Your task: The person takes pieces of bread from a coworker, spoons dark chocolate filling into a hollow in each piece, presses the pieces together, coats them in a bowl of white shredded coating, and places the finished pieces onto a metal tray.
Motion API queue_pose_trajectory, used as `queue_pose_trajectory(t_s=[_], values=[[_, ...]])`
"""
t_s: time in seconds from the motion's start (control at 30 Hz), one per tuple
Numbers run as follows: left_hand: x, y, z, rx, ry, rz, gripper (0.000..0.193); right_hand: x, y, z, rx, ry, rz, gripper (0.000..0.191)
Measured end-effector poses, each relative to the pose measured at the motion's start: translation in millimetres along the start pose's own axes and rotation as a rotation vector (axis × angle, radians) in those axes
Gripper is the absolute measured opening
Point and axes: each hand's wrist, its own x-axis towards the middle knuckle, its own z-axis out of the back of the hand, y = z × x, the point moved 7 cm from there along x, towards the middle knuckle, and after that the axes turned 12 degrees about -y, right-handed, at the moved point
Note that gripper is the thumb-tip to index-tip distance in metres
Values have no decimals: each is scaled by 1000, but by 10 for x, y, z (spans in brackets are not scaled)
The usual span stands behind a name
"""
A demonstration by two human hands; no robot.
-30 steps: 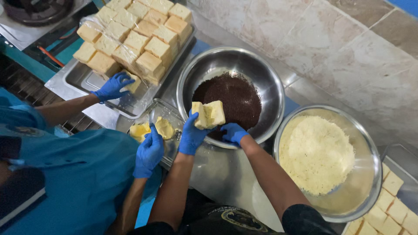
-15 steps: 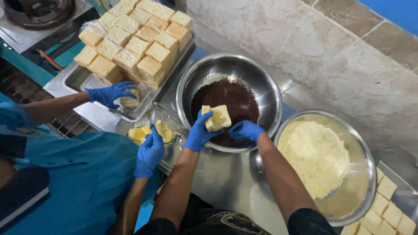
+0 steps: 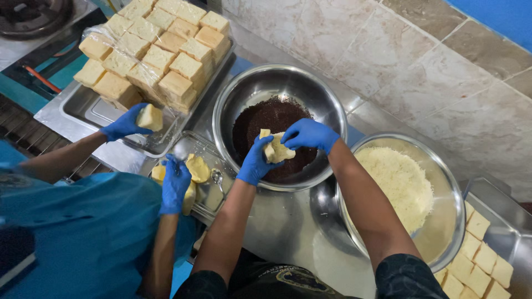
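Note:
My left hand (image 3: 256,160) and my right hand (image 3: 309,134), both in blue gloves, hold one pale bread slice (image 3: 276,149) between them. The slice hangs over a steel bowl (image 3: 250,91) that holds dark brown sprinkles (image 3: 266,119). My left hand grips it from below, my right from the top right. A second steel bowl (image 3: 451,188) with grated white cheese (image 3: 399,182) stands to the right of my right arm.
A co-worker in a blue shirt at left holds a bread piece (image 3: 149,117) in one gloved hand; the other gloved hand (image 3: 175,180) is at a small glass dish with yellow spread (image 3: 198,168). A steel tray (image 3: 72,111) carries stacked bread (image 3: 158,47). More bread pieces (image 3: 476,257) lie at lower right.
My hands have lowered the bread slice closer to the sprinkles, and my right hand has closed over its top. The co-worker has lifted a bread piece off the tray.

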Motion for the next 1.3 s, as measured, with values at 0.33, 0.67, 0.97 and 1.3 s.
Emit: queue_pose_trajectory(t_s=[0.33, 0.67, 0.97, 1.3], values=[[-13, 15, -70, -23, 87, 23, 58, 58, -4, 25, -316, -98, -2, 27], [-48, 0, -89, 31, 52, 4, 63, 90, -15, 58, -270, -89, 21, 24], [-41, -5, -160, 5, 82, -34, 66, 112, 14, 159, -332, -132, 43, 27], [-69, -47, -198, -11, 106, -54, 60, 147, -4, 198, -344, -147, 81, 23]])
